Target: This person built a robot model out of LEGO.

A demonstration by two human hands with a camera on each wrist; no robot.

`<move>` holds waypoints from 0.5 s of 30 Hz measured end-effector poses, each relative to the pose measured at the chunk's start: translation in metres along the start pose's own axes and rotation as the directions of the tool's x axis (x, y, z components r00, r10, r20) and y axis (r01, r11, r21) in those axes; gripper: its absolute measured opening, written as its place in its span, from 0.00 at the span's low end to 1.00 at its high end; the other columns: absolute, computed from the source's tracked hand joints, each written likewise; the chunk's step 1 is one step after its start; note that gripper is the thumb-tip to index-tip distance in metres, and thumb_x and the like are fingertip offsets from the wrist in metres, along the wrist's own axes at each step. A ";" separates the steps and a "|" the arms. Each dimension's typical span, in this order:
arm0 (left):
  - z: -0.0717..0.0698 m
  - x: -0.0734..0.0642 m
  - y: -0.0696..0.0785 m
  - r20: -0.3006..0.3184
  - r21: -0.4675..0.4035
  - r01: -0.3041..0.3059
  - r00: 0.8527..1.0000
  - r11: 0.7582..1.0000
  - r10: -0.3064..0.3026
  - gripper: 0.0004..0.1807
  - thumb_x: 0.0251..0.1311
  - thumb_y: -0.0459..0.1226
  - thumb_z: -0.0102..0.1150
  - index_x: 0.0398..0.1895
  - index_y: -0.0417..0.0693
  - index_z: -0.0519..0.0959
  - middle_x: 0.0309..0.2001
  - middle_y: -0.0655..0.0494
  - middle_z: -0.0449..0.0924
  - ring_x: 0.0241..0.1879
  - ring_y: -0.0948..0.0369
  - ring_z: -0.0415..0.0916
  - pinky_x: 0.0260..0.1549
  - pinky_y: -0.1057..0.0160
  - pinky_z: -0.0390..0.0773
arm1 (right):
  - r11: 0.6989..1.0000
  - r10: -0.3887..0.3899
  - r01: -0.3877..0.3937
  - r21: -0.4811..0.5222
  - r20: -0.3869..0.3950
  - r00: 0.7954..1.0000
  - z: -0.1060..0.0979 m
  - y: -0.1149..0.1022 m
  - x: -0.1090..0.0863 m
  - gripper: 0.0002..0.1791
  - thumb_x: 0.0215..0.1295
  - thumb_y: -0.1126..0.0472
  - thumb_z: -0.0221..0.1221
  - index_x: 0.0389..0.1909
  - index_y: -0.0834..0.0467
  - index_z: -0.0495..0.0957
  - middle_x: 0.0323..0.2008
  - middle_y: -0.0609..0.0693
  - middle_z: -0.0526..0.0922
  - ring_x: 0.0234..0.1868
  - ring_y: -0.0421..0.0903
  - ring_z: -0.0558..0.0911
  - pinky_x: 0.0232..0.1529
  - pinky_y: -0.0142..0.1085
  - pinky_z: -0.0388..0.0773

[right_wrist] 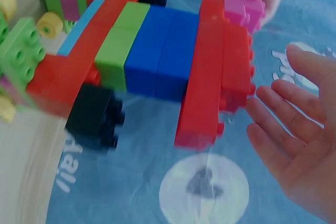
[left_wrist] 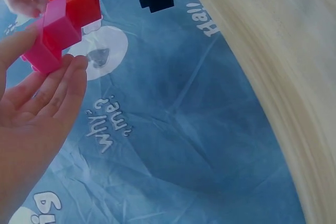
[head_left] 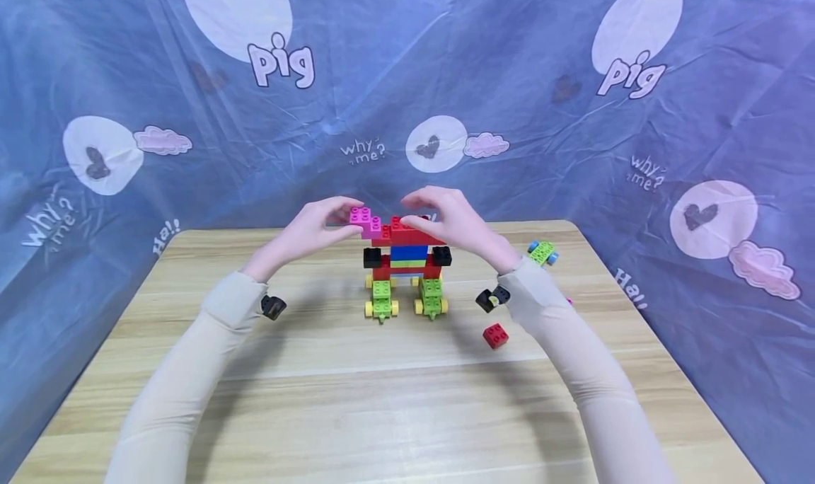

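A brick figure stands in the middle of the table. Its top is a row of red bricks (head_left: 414,237), over blue bricks (right_wrist: 164,51) and a lime green layer (right_wrist: 122,45). Black bricks (head_left: 372,258) stick out on both sides, and lime green wheeled bases (head_left: 381,301) carry it. My left hand (head_left: 316,223) pinches stepped pink bricks (left_wrist: 59,27) at the top left end, thumb on one side and fingers on the other. My right hand (right_wrist: 310,124) hangs beside the top red bricks with fingers extended, holding nothing; whether its fingertips touch them I cannot tell.
A loose red brick (head_left: 495,335) lies on the wooden table (head_left: 382,413), right of the figure. Farther back is a lime green wheeled base with blue wheels (head_left: 542,252). A small pink piece (head_left: 569,301) shows partly behind the right sleeve. Blue printed cloth (head_left: 395,81) surrounds the table.
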State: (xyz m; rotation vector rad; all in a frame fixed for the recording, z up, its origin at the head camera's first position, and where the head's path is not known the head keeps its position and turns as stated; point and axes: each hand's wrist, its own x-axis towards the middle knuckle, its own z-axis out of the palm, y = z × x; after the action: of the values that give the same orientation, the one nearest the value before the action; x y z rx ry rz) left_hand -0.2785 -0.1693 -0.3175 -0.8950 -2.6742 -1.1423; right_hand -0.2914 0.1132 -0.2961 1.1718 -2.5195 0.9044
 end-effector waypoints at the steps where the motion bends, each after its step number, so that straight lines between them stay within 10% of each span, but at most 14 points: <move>1: 0.000 0.000 -0.001 -0.004 -0.007 0.001 1.000 1.000 -0.001 0.26 0.63 0.38 0.64 0.63 0.40 0.74 0.51 0.43 0.83 0.51 0.50 0.83 0.56 0.53 0.82 | 1.000 0.006 -0.006 0.002 -0.012 1.000 -0.003 0.002 -0.004 0.19 0.64 0.57 0.66 0.53 0.61 0.81 0.51 0.57 0.85 0.52 0.51 0.84 0.58 0.45 0.82; 15: 0.007 -0.003 -0.008 -0.051 -0.057 0.020 0.998 0.998 -0.023 0.23 0.65 0.38 0.63 0.62 0.41 0.75 0.51 0.43 0.84 0.49 0.52 0.82 0.55 0.52 0.82 | 0.986 0.161 -0.167 -0.024 -0.156 0.975 -0.031 0.038 -0.069 0.17 0.64 0.57 0.66 0.51 0.59 0.82 0.49 0.56 0.86 0.51 0.52 0.85 0.57 0.46 0.82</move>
State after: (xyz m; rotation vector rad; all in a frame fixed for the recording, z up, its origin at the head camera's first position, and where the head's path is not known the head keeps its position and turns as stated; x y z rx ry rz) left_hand -0.2796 -0.1704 -0.3285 -0.8350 -2.6294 -1.2346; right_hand -0.2763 0.1936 -0.3182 0.8572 -2.5233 0.9431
